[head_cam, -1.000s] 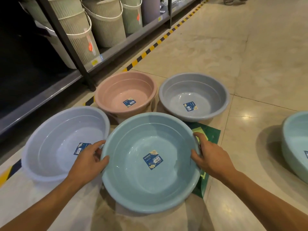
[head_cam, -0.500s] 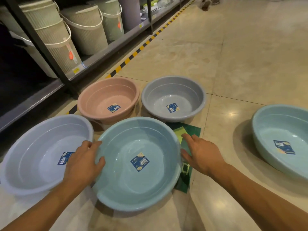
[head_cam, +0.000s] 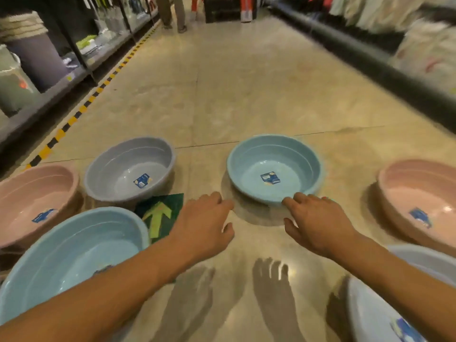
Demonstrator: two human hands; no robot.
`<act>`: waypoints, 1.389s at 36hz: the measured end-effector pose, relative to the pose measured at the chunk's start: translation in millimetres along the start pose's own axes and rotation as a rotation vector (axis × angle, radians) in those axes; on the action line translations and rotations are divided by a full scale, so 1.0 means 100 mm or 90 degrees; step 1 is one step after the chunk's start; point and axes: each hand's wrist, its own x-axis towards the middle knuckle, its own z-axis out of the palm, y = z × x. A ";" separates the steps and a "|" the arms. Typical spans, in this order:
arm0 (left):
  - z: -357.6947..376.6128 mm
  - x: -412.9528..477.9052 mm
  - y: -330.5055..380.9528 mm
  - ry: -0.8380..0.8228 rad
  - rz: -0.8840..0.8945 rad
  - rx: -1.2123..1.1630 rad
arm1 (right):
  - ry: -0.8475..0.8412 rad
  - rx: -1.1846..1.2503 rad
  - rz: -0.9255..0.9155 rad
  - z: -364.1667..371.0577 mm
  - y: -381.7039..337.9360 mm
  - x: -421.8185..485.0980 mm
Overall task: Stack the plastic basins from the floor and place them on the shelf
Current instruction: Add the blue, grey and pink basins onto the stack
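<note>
Several plastic basins lie on the tiled floor. A small teal basin [head_cam: 275, 169] sits ahead in the middle. My left hand [head_cam: 204, 225] hovers just left of its near rim, fingers loosely bent, holding nothing. My right hand [head_cam: 318, 223] reaches to its near rim, fingertips at the edge, empty too. A large teal basin [head_cam: 71, 253] lies at lower left under my left forearm. A grey basin [head_cam: 130, 169] and a pink basin [head_cam: 37, 201] are beyond it. Another pink basin [head_cam: 419, 201] sits at the right, and a pale basin [head_cam: 385, 304] at lower right.
A dark shelf [head_cam: 49, 92] with bins runs along the left behind a yellow-black floor stripe [head_cam: 81, 109]. A green arrow mat [head_cam: 160, 213] lies by the grey basin. Shelving with white goods [head_cam: 424, 45] lines the right. A person's legs [head_cam: 172, 13] stand far down the aisle.
Both hands let go of the large teal basin and moved right toward the small teal basin. The view swung right and up, bringing a second pink basin and a pale one into sight.
</note>
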 end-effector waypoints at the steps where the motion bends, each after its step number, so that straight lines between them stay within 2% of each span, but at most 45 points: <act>1: 0.01 0.10 0.23 0.001 0.034 -0.002 | -0.002 0.007 0.029 0.02 0.17 -0.16; 4: 0.09 0.32 0.89 0.012 0.120 -0.017 | -0.012 0.019 0.111 0.12 0.69 -0.67; 9: 0.36 0.48 1.73 -0.029 0.198 -0.125 | -0.048 0.052 0.264 0.34 1.45 -1.57; 16: 0.86 0.56 2.31 -0.065 0.212 -0.131 | -0.079 0.025 0.440 0.69 1.99 -2.53; 21: 1.09 0.51 2.48 -0.116 0.195 -0.141 | -0.142 0.055 0.494 0.98 2.10 -2.92; 29: 1.27 0.41 2.44 -0.125 0.144 -0.181 | -0.178 0.145 0.572 1.19 2.09 -3.14; 34: 1.30 0.38 2.29 -0.166 0.147 -0.300 | -0.114 0.222 0.604 1.26 2.08 -3.17; 43: 1.00 0.43 1.86 -0.076 0.094 -0.443 | 0.044 0.366 0.544 0.88 1.97 -2.85; 50: 0.48 0.51 1.11 -0.016 0.021 -0.478 | 0.115 0.465 0.473 0.44 1.87 -2.09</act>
